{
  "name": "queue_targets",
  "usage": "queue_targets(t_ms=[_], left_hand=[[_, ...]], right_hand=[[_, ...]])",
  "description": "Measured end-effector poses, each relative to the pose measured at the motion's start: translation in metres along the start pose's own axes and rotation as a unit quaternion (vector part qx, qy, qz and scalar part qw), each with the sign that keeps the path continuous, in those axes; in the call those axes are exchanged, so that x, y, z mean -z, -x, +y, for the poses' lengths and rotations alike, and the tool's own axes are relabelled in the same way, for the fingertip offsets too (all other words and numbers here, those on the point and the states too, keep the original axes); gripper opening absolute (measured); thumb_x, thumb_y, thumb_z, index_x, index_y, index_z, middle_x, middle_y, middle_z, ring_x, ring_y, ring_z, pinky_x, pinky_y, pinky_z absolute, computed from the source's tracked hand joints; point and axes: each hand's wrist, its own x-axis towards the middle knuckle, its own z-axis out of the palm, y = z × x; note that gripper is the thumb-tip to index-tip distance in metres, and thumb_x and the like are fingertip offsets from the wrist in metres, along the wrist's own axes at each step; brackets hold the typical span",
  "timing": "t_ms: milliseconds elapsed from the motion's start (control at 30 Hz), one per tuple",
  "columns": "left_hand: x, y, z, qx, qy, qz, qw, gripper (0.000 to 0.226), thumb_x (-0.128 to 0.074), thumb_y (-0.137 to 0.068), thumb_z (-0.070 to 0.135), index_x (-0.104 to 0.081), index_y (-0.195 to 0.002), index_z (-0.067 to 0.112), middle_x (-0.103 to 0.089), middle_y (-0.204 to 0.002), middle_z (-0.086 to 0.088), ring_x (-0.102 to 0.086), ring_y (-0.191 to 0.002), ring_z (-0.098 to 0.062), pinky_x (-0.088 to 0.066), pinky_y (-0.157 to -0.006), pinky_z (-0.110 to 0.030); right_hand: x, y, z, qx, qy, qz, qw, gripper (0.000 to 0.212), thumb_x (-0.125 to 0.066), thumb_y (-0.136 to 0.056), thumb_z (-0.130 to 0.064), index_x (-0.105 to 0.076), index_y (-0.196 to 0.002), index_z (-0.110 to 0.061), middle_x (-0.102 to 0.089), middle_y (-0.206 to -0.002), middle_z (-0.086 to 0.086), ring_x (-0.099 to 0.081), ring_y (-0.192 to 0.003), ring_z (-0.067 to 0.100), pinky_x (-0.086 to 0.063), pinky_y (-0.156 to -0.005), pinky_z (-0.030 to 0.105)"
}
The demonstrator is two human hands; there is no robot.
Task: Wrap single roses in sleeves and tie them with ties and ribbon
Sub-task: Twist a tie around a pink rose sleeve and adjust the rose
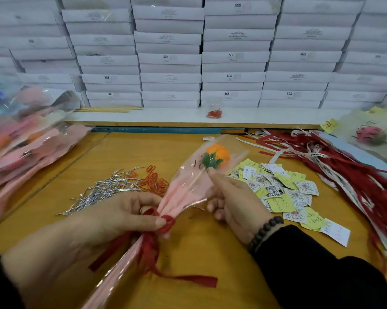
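- between the two hands, over the yellow table (210, 253), the pink sleeve (188, 192) lies slanted with the orange rose (218, 153) at its far end; it narrows to a gathered neck at the left hand
- the left hand (112, 221) pinches that neck, thumb on the red ribbon (152, 246) knotted there; tails hang toward the body
- the right hand (234, 197) curls round the sleeve's wide part, forefinger up by the green sepals
- to finish well, i judge: keep the neck pinched while snugging the bow, and hold the film lightly so it does not crease
- room: bare table lies nearer the body; silver ties (105, 188) and red clips (154, 179) sit just beyond the left hand, paper tags (283, 192) just right of the right hand, loose ribbons (344, 175) farther right, finished sleeves (25, 150) far left
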Motion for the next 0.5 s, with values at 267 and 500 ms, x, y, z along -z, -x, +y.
queue_targets(t_ms=[267,500], left_hand=[[0.035,0.015,0.013,0.071,-0.203,-0.096,0.972,0.044,-0.085,-0.068,0.021,-0.059,-0.102,0.009,-0.066,-0.09,-0.022,-0.061,-0.081,-0.029,-0.052,-0.07,-0.034],[0.015,0.009,0.029,0.034,-0.252,0.039,0.966,0.03,-0.064,-0.071,0.035,-0.065,-0.093,0.013,-0.064,-0.067,0.007,-0.058,-0.055,0.0,-0.043,-0.053,-0.015]], right_hand=[[0.0,-0.002,0.001,0.035,-0.064,-0.01,0.997,0.024,-0.067,-0.082,-0.029,-0.063,-0.092,-0.007,-0.061,-0.077,0.011,-0.053,-0.058,0.013,-0.042,-0.043,0.019],[-0.015,0.009,0.014,0.052,-0.005,-0.146,0.988,0.01,-0.075,-0.075,-0.022,-0.073,-0.078,-0.014,-0.07,-0.082,0.013,-0.06,-0.063,0.016,-0.049,-0.055,0.023]])
